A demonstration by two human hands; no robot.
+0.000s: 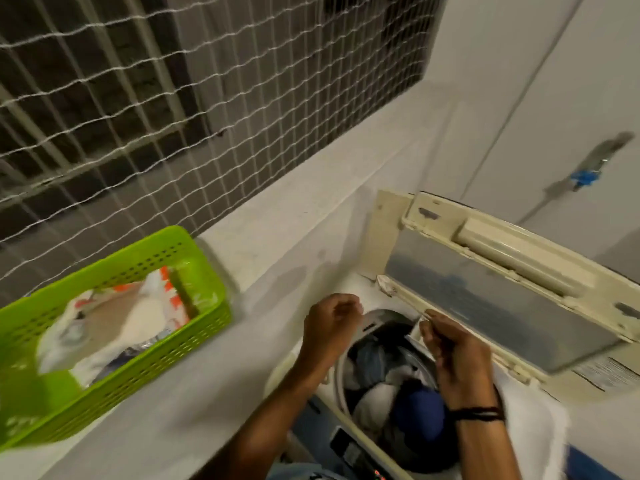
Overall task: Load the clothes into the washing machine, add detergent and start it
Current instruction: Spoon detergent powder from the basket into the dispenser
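Head view: the washing machine [349, 441] stands against the right end of a pale ledge [242, 341], its lid [502, 306] folded up and tilted back. The clothes [381, 386] already lie in the drum, pale pieces heaped with a blue garment [419, 414] near the front rim. The left hand [332, 323] hangs over the drum's left rim, clenched into a loose fist with nothing visible inside it. The right hand [457, 362], a dark band [478, 414] at its wrist, is over the drum's right rim just below the lid's lower edge; its thumb lies against the curled fingers, but blur hides whether it pinches anything (I cannot tell). At the ledge's left end sits a green basket [156, 372] holding a white and orange packet [114, 327]. White netting [138, 98] covers the window above the ledge, and a tap [588, 171] with a blue part is on the wall behind the lid.
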